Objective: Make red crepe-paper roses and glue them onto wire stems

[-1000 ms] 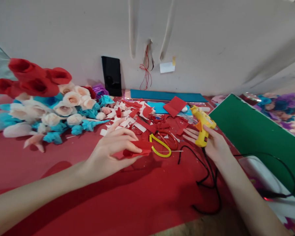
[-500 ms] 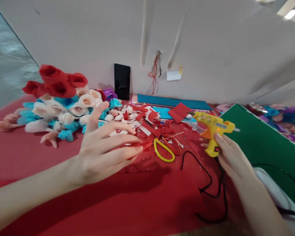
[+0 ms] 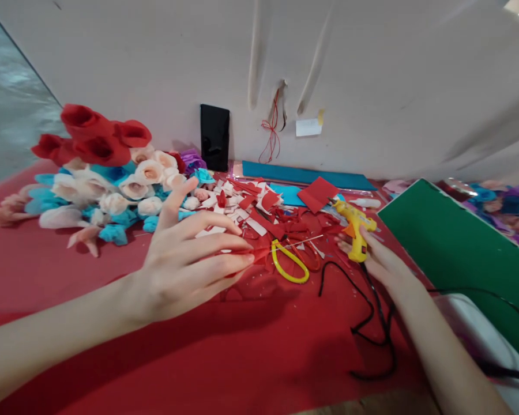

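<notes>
My left hand (image 3: 190, 265) pinches a piece of red paper (image 3: 260, 253) between its fingertips, the index finger raised or thumb lifted clear; a thin pale stick (image 3: 305, 241) reaches out to the right of that paper. My right hand (image 3: 383, 256) is wrapped round the handle of a yellow glue gun (image 3: 358, 225), its nozzle tilted up and to the left. A black cord (image 3: 369, 282) hangs from the handle. Scissors with a yellow-lined handle (image 3: 289, 268) lie on the red table covering just beyond my left fingertips, their blades hidden among scraps.
Paper flowers in red, white and blue (image 3: 99, 150) are heaped at the left. Scraps of red and white paper (image 3: 246, 207) cover the middle back. A black phone (image 3: 215, 138) leans on the wall. A green board (image 3: 458, 248) and a white box-like object (image 3: 471, 328) stand at the right.
My right hand and the glue gun have moved left and a little down, toward the scraps. The left hand keeps its pinch on the red paper, nearly still.
</notes>
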Demonstrator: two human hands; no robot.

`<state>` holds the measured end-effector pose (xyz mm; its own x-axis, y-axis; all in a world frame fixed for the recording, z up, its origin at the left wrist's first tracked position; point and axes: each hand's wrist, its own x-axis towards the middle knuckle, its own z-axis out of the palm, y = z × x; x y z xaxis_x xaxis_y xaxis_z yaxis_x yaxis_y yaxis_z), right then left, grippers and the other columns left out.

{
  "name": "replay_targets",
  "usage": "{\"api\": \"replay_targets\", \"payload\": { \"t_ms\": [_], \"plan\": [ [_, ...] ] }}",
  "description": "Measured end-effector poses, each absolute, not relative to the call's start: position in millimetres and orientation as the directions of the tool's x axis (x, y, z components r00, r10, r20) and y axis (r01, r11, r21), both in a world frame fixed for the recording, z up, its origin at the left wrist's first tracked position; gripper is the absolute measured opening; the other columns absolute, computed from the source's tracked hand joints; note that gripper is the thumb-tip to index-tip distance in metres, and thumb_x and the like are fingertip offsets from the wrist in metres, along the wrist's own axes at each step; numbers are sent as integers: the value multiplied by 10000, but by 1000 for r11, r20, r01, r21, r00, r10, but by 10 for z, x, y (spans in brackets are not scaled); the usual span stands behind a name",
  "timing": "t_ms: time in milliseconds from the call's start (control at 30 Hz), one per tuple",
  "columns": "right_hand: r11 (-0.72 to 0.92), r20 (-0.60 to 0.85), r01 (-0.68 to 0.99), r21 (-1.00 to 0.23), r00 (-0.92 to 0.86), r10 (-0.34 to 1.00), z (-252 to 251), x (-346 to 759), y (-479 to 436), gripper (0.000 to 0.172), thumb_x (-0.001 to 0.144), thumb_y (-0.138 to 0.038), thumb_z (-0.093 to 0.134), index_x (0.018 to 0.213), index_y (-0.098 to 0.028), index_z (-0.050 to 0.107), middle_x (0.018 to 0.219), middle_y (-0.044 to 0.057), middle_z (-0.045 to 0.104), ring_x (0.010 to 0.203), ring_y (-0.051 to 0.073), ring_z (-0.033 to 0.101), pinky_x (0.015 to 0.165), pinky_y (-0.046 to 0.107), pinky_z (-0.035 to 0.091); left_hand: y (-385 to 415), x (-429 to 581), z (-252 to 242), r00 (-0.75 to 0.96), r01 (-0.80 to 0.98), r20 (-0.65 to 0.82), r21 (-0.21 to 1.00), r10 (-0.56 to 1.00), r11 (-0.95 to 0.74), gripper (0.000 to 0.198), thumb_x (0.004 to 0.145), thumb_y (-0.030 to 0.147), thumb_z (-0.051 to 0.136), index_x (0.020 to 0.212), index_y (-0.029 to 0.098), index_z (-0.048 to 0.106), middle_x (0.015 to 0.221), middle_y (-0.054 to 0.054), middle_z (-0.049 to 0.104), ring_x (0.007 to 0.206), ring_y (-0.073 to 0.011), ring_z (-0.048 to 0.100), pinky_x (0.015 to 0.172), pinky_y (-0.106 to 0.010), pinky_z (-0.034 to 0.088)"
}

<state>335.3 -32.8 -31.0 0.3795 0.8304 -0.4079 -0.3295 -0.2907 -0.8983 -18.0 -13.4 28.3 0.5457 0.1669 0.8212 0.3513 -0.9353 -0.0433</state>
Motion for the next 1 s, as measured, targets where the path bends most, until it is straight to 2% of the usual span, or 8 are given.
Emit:
{"api": "replay_targets", "payload": {
  "t_ms": [267, 600, 833, 1000],
  "plan": [
    [-303, -407, -307, -902, 376, 832, -284, 3340, -295, 311, 871, -323, 498, 1127, -146, 505, 1110, 81, 532, 938, 182, 551, 784, 381, 486, -117, -222, 257, 576, 339, 802, -56, 160, -939, 179, 656, 85, 715, 771, 190, 626, 748, 54, 693, 821, -161, 606, 1068, -615, 167],
    [-327, -412, -285, -901, 330, 849, -247, 3342, -125, 321, 870, -324, 501, 1135, -144, 500, 1112, 81, 530, 940, 184, 551, 783, 384, 486, -123, -210, 270, 559, 372, 810, -54, 177, -927, 138, 685, 123, 700, 739, 212, 610, 729, 83, 685, 787, -139, 619, 1089, -603, 136],
    [-372, -435, -241, -896, 314, 844, -198, 3383, -78, 317, 870, -322, 501, 1132, -145, 502, 1112, 81, 530, 942, 184, 551, 786, 384, 485, -124, -207, 281, 541, 365, 825, -57, 162, -929, 114, 698, 125, 688, 710, 201, 603, 695, 77, 676, 768, -137, 614, 1082, -601, 164],
    [-333, -400, -249, -910, 304, 865, -163, 3345, -64, 305, 872, -323, 496, 1125, -154, 509, 1118, 82, 530, 944, 182, 548, 788, 382, 486, -112, -209, 259, 526, 368, 833, -41, 171, -929, 148, 670, 118, 711, 706, 204, 597, 711, 88, 669, 780, -127, 612, 1099, -571, 163]
  ]
}}
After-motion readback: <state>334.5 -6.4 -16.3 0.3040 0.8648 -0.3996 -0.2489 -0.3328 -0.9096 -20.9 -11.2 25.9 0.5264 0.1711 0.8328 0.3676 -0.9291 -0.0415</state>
